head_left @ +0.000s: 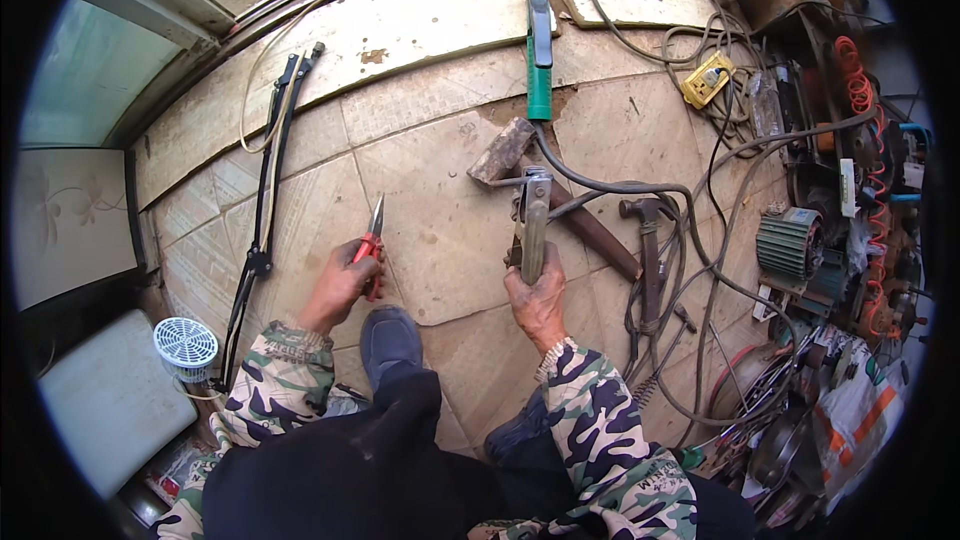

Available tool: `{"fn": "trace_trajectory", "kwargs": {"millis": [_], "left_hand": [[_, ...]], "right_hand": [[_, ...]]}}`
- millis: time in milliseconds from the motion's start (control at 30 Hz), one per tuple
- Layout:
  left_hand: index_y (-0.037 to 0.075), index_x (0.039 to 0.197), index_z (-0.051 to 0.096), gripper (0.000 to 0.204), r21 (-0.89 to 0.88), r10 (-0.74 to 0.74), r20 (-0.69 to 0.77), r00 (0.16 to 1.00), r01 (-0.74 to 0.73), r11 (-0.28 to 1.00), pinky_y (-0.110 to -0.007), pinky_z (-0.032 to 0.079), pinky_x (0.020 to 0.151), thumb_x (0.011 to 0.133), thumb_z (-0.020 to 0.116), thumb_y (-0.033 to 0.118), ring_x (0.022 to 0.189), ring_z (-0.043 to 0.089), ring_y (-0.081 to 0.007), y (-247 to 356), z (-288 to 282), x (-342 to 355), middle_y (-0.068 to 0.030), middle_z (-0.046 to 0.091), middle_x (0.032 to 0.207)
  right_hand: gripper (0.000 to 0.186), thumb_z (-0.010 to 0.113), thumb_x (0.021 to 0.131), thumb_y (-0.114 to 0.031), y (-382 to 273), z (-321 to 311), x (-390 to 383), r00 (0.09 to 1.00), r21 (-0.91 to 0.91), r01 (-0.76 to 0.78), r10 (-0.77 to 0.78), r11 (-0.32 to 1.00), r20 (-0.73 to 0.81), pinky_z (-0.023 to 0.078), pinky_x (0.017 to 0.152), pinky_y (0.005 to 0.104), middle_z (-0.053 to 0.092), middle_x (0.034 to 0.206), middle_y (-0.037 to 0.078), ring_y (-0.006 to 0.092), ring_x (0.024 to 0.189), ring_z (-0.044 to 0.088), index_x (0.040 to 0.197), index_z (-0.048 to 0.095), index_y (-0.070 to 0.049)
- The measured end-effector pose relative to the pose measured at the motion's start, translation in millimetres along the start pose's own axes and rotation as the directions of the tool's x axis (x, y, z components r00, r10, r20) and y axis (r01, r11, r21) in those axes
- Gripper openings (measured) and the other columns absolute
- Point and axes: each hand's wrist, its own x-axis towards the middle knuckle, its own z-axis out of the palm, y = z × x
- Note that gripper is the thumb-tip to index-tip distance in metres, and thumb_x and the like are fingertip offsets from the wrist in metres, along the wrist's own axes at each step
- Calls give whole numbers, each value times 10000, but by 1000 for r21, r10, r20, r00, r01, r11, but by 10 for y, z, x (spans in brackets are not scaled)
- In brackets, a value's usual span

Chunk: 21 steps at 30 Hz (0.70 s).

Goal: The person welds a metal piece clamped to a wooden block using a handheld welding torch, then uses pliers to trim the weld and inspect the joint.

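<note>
My left hand [336, 290] is closed around red-handled needle-nose pliers [369, 252], their jaws pointing away from me. In my right hand [538, 304] is a metal welding ground clamp [536, 225], gripped by its handles above the floor. A heavy-headed hammer [502, 151] lies just beyond the clamp, which partly hides its handle. To the right rests a smaller hammer [649, 240] among dark cables. Farther off, a green welding electrode holder [539, 85] lies on the floor, with a thin rod reaching left from its tip.
A folded black stand [264, 180] lies at the left, near a white round-grilled device [186, 342]. Dark cables [690, 195] loop across the right side near a yellow socket box [708, 79]. A finned motor [789, 243] and cluttered tools line the right edge.
</note>
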Motion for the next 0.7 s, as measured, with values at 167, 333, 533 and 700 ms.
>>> {"fn": "trace_trajectory", "kwargs": {"millis": [167,333,533,700], "left_hand": [[48,1113,633,225,-127,54,270,961,-20,992,-251,499,695,977,623,228,833,610,-115,54,432,-207,-42,657,930],[-10,1280,569,309,425,500,135,856,-506,751,-330,522,759,984,565,78,850,645,-220,-89,783,-7,-125,659,998],[-22,1423,430,490,716,807,58,587,-588,376,-434,538,886,941,514,-54,1050,644,-423,148,963,157,-271,587,1238],[-9,1478,351,609,739,779,36,627,-541,402,-472,514,933,900,536,-60,1126,582,-474,202,1078,245,-307,500,1323]], "right_hand": [[344,626,806,-24,92,26,-25,1000,45,-28,28,999,3,539,811,372,693,928,151,283,864,697,1137,546,23],[333,625,810,-37,25,-10,-2,1000,25,-14,14,1000,21,538,815,374,693,929,151,277,864,695,1129,551,24],[316,624,819,-48,-35,-26,-33,999,61,-42,41,997,21,536,819,367,690,924,142,258,859,688,1118,555,27],[307,625,828,-56,-60,-21,-67,998,89,-55,54,995,11,532,813,358,686,925,134,233,853,675,1116,556,26]]}}
